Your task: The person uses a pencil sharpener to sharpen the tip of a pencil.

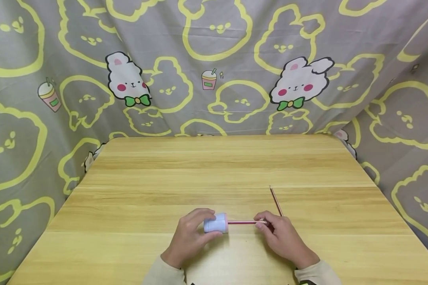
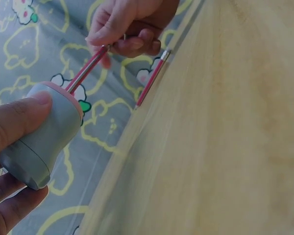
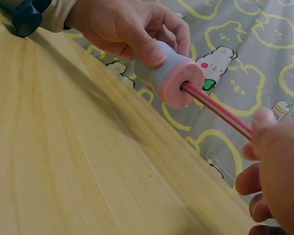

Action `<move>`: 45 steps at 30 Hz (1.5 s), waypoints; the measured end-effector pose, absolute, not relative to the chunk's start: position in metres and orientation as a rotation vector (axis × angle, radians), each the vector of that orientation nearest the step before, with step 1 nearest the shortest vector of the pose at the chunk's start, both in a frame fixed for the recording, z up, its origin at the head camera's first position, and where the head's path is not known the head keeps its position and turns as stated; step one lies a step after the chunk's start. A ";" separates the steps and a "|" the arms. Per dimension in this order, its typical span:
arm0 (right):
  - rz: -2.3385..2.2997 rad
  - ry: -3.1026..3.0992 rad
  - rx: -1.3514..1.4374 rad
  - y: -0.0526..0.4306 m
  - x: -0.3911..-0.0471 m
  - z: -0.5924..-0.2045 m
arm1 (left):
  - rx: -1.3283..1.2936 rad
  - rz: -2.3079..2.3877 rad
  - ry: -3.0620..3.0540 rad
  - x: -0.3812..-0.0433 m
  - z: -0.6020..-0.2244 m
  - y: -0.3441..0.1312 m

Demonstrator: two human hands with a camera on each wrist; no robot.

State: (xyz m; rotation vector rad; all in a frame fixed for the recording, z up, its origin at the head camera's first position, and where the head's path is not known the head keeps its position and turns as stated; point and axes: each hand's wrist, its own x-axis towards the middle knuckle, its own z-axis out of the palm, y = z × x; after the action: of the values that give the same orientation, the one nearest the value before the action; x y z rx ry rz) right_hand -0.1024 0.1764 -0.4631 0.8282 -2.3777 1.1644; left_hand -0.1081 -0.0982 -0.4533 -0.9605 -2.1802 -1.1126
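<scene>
A light blue pencil sharpener (image 1: 216, 224) with a pink end face (image 3: 179, 88) is gripped by my left hand (image 1: 190, 234), thumb on one side and fingers on the other. Out of the hole in the pink face comes a red striped pencil (image 1: 241, 222); its inner end is hidden inside the sharpener. My right hand (image 1: 282, 239) pinches the pencil's outer end between thumb and fingers. The left wrist view shows both the sharpener (image 2: 44, 129) and the pencil (image 2: 88, 68) held off the wooden surface.
Just beyond my right hand, a second red pencil (image 1: 276, 201) lies on the wooden table (image 1: 199, 174), partly hidden by the hand in the head view. A grey curtain (image 1: 235, 71) with yellow cartoon outlines hangs behind the table and along its sides.
</scene>
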 end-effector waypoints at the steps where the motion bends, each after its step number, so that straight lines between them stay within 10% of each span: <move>1: 1.177 -2.378 0.828 0.176 -0.102 -0.463 | -0.960 -1.112 -2.182 -0.108 -0.453 -0.098; 45: 1.203 -2.357 0.847 0.176 -0.102 -0.461 | -0.970 -1.097 -2.185 -0.109 -0.454 -0.098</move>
State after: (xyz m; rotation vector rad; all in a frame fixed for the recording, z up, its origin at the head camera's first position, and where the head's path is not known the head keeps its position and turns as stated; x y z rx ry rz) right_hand -0.1020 0.1761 -0.4614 0.8471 -2.3574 1.2034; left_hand -0.1088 -0.0978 -0.4544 -0.9697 -2.1846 -1.0966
